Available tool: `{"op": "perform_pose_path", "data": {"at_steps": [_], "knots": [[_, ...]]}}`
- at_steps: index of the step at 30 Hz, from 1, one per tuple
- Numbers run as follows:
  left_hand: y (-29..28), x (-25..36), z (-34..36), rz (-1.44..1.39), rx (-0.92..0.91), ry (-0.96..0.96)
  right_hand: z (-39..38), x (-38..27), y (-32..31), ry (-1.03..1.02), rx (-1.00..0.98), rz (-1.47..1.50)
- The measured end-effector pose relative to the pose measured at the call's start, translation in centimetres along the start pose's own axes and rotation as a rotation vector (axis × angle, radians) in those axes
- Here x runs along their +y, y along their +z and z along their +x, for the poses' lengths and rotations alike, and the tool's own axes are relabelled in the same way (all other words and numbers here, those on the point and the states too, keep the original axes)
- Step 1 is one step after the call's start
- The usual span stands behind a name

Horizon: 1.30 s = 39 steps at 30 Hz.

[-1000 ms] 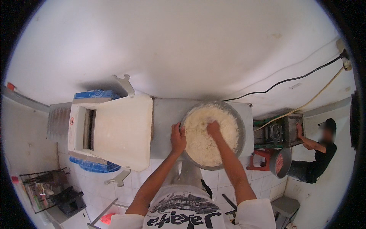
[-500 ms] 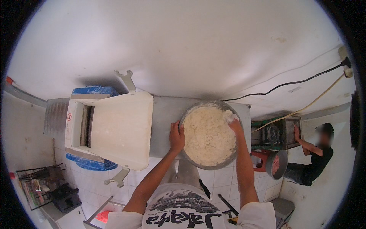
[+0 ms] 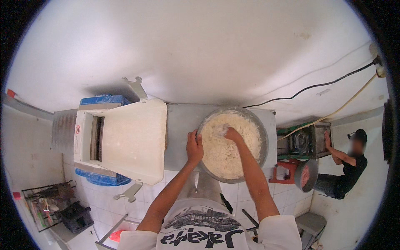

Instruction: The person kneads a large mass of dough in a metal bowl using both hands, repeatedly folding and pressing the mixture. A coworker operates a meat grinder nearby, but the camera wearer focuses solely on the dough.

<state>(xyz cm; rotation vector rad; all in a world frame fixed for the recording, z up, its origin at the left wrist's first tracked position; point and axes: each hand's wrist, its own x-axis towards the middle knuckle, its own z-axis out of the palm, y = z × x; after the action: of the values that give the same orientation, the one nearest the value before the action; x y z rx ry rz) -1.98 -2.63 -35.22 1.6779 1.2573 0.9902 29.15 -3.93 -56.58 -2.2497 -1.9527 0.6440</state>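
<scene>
A wide metal bowl (image 3: 233, 164) full of pale, crumbly flour mixture stands on a grey metal table (image 3: 180, 121). My left hand (image 3: 194, 146) grips the bowl's left rim, fingers wrapped against its side. My right hand (image 3: 228, 132) reaches into the mixture at the upper left of the bowl; its fingertips are coated white and partly buried, so what they hold is hard to make out. Left of the bowl sits a cream-coloured machine (image 3: 131, 139) with blue parts and a flat feed plate.
A person in black (image 3: 350, 166) works at a dark metal machine (image 3: 300, 141) at the right. Beside them are a red stool (image 3: 283, 171) and a basin (image 3: 305, 176) with pink contents. Two cables (image 3: 321, 86) run along the wall. A wire rack (image 3: 43, 206) stands at the lower left.
My right hand went from the middle to the bowl's right side half a second ago, and is now back at the upper left of the mixture. My left hand stays on the rim.
</scene>
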Motion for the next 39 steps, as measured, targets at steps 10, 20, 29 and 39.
{"op": "perform_pose_path", "data": {"at_steps": [10, 20, 29, 39], "knots": [[-2.1, -2.7, -0.3, 0.036, 0.053, -0.056, -6.0, 3.1, -11.6, 0.217, -0.062, 0.015], [-2.7, -3.7, -0.6, 0.074, 0.096, -0.056, -12.6, -15.0, 2.5, -0.128, -0.15, -0.315], [-2.8, -2.9, -0.3, 0.133, -0.02, 0.006, -7.0, -17.0, -5.5, -0.008, 0.357, 0.067], [-1.8, -1.6, 1.1, -0.045, 0.076, -0.176, -21.4, -16.3, -6.8, -0.063, -0.155, -0.116]]}}
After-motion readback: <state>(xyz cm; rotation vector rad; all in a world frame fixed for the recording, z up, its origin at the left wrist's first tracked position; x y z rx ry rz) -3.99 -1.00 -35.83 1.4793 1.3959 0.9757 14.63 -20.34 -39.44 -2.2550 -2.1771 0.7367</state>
